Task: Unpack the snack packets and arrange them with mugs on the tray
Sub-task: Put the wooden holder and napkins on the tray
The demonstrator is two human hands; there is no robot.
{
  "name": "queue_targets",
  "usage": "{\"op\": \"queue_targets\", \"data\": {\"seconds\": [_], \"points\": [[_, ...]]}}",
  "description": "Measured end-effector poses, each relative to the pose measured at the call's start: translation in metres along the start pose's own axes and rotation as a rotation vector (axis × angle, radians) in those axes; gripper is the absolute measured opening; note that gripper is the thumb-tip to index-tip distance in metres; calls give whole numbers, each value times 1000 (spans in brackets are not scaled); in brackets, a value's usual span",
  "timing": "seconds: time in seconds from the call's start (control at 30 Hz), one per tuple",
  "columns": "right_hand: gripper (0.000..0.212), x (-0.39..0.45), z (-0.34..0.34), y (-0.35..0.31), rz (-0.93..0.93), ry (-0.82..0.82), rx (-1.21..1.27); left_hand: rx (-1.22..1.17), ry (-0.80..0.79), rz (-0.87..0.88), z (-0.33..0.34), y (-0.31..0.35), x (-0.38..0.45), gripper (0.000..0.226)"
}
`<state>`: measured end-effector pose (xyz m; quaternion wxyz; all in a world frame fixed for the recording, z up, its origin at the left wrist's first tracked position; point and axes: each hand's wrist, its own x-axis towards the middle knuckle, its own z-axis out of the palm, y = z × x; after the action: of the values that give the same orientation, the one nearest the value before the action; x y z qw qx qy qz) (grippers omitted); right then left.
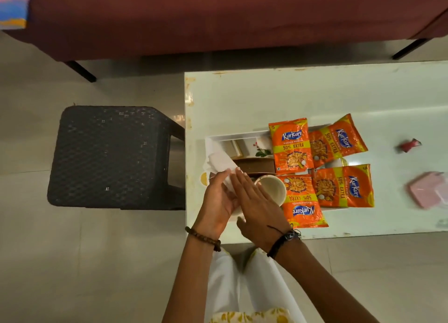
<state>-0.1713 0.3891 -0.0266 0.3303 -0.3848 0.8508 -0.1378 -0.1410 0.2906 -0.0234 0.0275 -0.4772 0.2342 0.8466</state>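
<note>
Holding a white paper napkin between them, two hands work at the counter's near left corner: the left hand cups it underneath, the right hand lies flat on top, fingers straight. One cream mug sits just at 3 o'clock of them. Four orange Kurkure packets lie on the white tray, from 3 round to 1 o'clock. Farther right lie one red wrapper and one pink packet. One dark stool stands at 9 o'clock.
</note>
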Motion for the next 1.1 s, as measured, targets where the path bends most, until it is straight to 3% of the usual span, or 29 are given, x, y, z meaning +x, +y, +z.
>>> {"op": "queue_targets", "data": {"seconds": [0.07, 0.13, 0.23, 0.3, 0.4, 0.47, 0.57, 0.87, 1.1], "points": [[76, -4, -7, 8, -9, 81, 48, 74, -41, 36, -1, 1, -1, 31], [67, -5, -18, 20, -15, 149, 74, 289, -44, 97, -4, 7, 0, 61], [52, 1, -39, 47, -88, 133, 207, 1150, -21, 392, -14, 19, 10, 104], [50, 10, -53, 64, -139, 98, 298, 1508, -75, 580, -17, 26, 18, 97], [46, 27, -65, 86, -184, 76, 358, 1572, -15, 672, -18, 33, 30, 46], [40, 40, -66, 99, -158, 50, 300, 1613, 50, 693, -17, 36, 38, 27], [28, 56, -57, 114, -71, 83, 183, 1626, 93, 696, -20, 33, 51, 21], [27, 68, -28, 122, 21, 146, -39, 1790, 128, 752, -32, 20, 87, 18], [19, 78, -12, 122, 74, 165, -142, 1785, 131, 614, -43, 8, 106, 16]]}}
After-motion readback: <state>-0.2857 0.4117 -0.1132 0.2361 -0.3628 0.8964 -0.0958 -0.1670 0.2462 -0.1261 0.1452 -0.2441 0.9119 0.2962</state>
